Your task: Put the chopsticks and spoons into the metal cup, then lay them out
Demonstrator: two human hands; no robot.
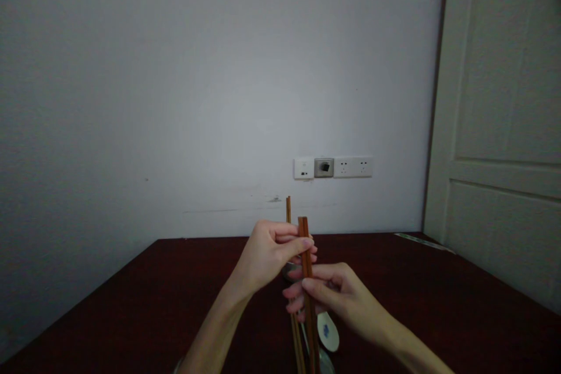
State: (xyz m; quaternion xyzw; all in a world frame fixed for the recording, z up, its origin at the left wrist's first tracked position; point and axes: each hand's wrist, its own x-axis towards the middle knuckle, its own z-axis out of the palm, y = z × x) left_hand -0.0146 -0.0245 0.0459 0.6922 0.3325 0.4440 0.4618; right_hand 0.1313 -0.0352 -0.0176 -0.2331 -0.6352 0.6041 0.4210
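Observation:
A pair of reddish-brown chopsticks [308,266] is held lengthwise before me, side by side, far ends tilted up. My left hand [272,251] pinches them near the far end, thumb on top. Closer to me, my right hand [339,289] grips the same pair between thumb and fingers. Behind and beneath them runs a second, lighter pair of chopsticks [296,342], partly covered by my hands. A white spoon [328,332] with a blue mark lies below my right hand. Beside it shows part of a shiny metal utensil [326,362], cut off by the frame's bottom edge.
The dark red table [175,304] reaches to a pale wall [219,99]. A grayish rounded thing [289,272] is mostly hidden behind my hands. Wall sockets [353,167] sit above the table. A flat strip [424,242] lies at the back right, near a white door [504,128].

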